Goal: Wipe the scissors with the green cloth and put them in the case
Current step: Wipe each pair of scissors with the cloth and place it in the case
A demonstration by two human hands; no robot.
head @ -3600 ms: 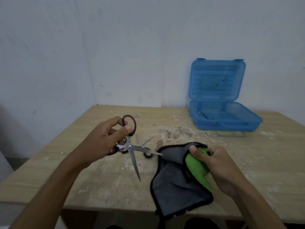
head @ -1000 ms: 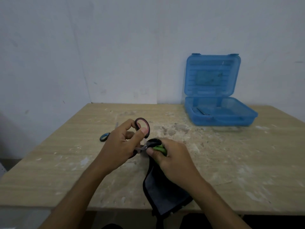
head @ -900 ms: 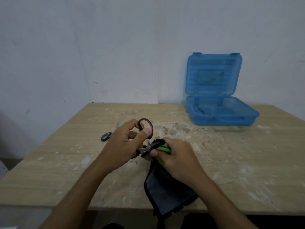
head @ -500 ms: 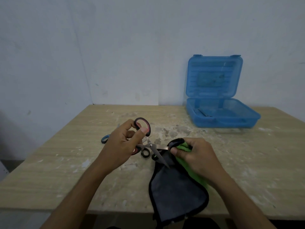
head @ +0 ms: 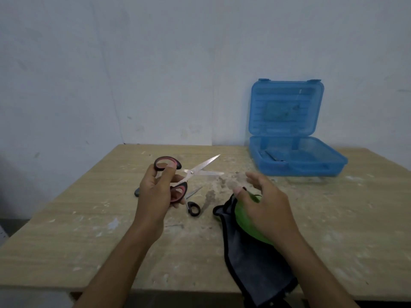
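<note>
My left hand (head: 156, 192) grips the red-and-black handles of a pair of scissors (head: 193, 171), lifted above the table with the blades parted and pointing right toward the case. My right hand (head: 264, 207) hovers with fingers spread over the cloth (head: 244, 221), green on one face and grey with black trim on the other; the cloth hangs over the table's front edge. The blue plastic case (head: 295, 161) stands open at the back right, its lid upright against the wall.
A second, smaller pair of scissors with black handles (head: 193, 206) lies on the table between my hands. A small dark object (head: 137, 192) peeks out left of my left hand. The wooden table (head: 89, 230) is scuffed with white marks; a wall stands behind it.
My left hand has raised the red-handled scissors and swung the blades up and to the right. My right hand has let go of the blade and cloth and spread its fingers.
</note>
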